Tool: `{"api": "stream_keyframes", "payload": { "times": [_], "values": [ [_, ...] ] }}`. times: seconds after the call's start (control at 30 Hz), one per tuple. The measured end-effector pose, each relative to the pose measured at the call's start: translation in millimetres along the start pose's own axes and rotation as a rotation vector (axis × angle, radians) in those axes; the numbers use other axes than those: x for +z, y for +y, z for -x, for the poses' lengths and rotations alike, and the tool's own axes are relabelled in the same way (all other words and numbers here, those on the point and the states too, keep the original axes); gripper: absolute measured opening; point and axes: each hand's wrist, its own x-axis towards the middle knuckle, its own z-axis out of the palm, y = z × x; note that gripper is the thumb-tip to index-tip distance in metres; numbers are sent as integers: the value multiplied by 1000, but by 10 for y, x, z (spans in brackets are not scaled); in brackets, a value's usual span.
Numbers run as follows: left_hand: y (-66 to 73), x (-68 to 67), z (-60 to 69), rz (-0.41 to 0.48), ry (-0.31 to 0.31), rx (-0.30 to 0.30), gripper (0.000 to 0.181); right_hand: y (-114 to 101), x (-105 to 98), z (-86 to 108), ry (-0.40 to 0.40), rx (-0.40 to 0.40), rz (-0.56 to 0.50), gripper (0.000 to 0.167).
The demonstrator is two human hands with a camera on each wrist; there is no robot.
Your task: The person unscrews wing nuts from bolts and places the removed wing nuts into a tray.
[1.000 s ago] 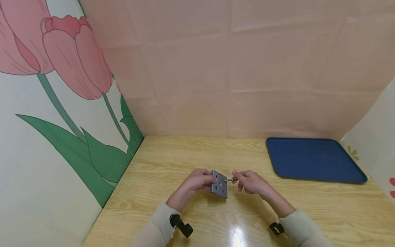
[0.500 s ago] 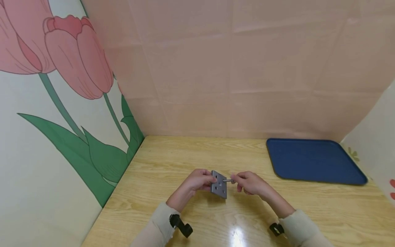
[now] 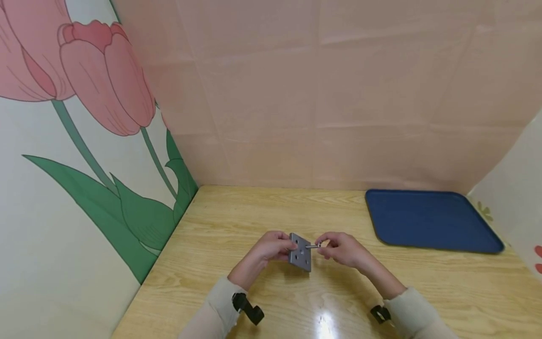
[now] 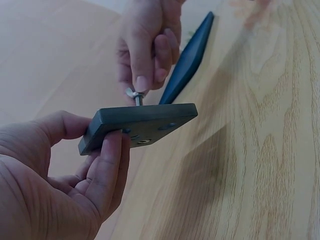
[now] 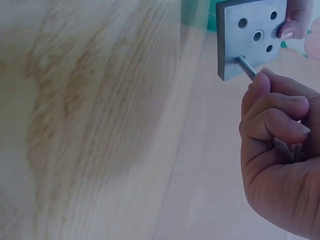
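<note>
My left hand (image 3: 271, 247) pinches a square grey metal plate (image 3: 300, 259) by its left edge, holding it tilted above the table. Several round holes pierce the plate (image 5: 250, 22), as the right wrist view shows. A wing screw (image 5: 246, 68) stands in one hole near a corner and sticks out to the right. My right hand (image 3: 342, 248) pinches its winged head between thumb and index finger. From the left wrist side, the wing screw (image 4: 139, 100) rises from the plate (image 4: 145, 114), with the right thumb at its wings. My fingers hide part of the head.
A blue tray (image 3: 432, 221) lies at the back right of the wooden table (image 3: 237, 212). Behind the table hangs a pinkish sheet (image 3: 271, 117). A wall with printed tulips (image 3: 106, 84) bounds the left side.
My right thumb and fingers have shifted round the wing screw's head, and the hand has come slightly closer to the plate. My left hand and the plate stay nearly still.
</note>
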Motion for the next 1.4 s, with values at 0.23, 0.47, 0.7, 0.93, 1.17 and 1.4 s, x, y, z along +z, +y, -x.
{"api": "stream_keyframes", "payload": {
  "times": [0.23,0.47,0.7,0.93,1.17,1.4],
  "values": [
    [-11,5,-2,2,-4,11,19,6,-6,5,3,4,-13,21],
    [-1,17,17,-6,0,11,20,-49,-19,17,28,115,-41,50],
    [-13,19,7,-10,1,5,19,-49,-22,29,28,159,-73,56],
    [-27,19,-8,-4,4,8,19,-30,-24,24,6,156,-88,53],
    [-24,10,20,-6,-3,10,19,-34,8,36,5,156,-63,49],
    [-21,-6,54,5,-16,29,19,-65,19,60,2,146,-57,50]
  ]
}}
